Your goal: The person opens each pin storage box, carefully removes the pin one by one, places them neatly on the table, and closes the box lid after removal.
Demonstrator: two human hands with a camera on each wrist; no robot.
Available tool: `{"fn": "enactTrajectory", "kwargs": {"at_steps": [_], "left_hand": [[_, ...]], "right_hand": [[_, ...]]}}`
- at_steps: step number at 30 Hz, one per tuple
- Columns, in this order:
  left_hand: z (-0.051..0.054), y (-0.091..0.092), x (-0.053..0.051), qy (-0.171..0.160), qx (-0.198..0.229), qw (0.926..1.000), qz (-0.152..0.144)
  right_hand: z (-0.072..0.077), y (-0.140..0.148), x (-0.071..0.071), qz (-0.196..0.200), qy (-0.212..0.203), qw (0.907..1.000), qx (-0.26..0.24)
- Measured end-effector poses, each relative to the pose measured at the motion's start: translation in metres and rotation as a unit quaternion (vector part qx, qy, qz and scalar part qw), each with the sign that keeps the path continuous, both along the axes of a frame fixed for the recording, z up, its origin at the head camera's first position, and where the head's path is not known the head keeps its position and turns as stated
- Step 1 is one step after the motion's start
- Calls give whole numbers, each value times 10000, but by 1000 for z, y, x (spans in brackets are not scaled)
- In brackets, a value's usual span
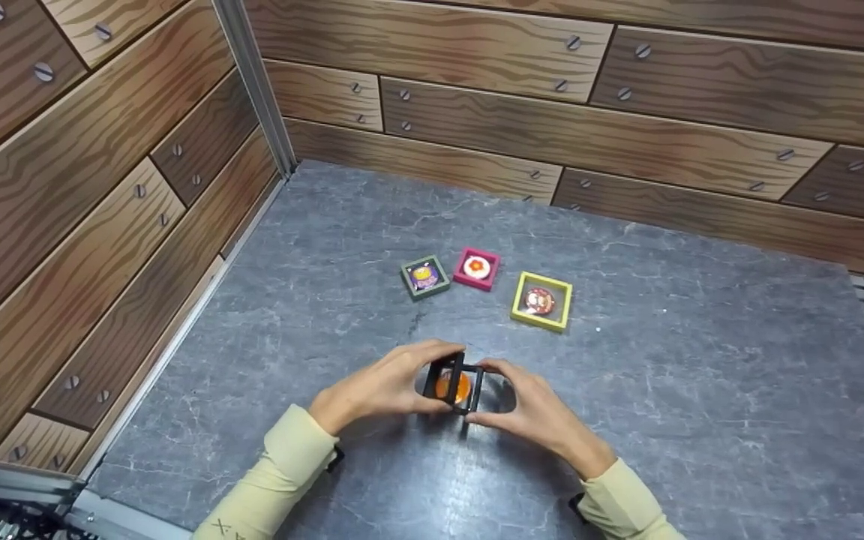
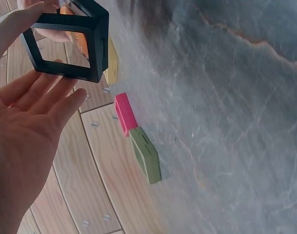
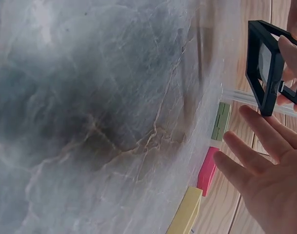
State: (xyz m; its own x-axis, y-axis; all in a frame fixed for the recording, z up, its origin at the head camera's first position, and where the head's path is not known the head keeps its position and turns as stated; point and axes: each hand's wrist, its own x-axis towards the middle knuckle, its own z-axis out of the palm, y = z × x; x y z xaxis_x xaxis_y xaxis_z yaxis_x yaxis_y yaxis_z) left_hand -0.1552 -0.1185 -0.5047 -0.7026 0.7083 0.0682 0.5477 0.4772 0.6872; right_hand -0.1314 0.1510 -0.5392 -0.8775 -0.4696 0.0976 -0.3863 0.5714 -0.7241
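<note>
Both hands hold a black display frame up in front of the person, its two halves parted at an angle. An orange round piece shows inside it. My left hand grips the left half between thumb and fingers; in the left wrist view its fingertips lie along the frame's lower edge. The other half is pinched by my right hand, thumb below and index finger above. Its remaining fingers are spread in the right wrist view. Clear film seems to span the halves.
Beyond the hands, three small frames lie on the grey marbled table: a green one with a purple picture, a pink one with a white disc, and a larger yellow one with a reddish disc. Wood-patterned walls enclose the table.
</note>
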Motion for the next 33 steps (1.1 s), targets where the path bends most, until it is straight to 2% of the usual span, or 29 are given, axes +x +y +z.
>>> {"fn": "enactTrajectory", "kwargs": {"at_steps": [4, 11, 14, 21, 24, 33], "left_hand": [[3, -4, -3, 84, 49, 10000, -13], [4, -14, -9, 235, -27, 9996, 150], [4, -23, -12, 156, 41, 9996, 241], [1, -40, -21, -441, 330, 9970, 546], [-1, -46, -24, -562, 429, 9953, 660], [-8, -55, -33, -571, 384, 9942, 827]], "right_hand": [[2, -4, -4, 33, 104, 9998, 145], [-1, -9, -13, 113, 656, 9971, 376], [-6, -13, -17, 169, 791, 9956, 472], [-10, -25, -25, 110, 892, 9915, 936], [-9, -32, -28, 95, 967, 9882, 1181], [-13, -45, -36, -100, 1254, 9789, 1608]]}}
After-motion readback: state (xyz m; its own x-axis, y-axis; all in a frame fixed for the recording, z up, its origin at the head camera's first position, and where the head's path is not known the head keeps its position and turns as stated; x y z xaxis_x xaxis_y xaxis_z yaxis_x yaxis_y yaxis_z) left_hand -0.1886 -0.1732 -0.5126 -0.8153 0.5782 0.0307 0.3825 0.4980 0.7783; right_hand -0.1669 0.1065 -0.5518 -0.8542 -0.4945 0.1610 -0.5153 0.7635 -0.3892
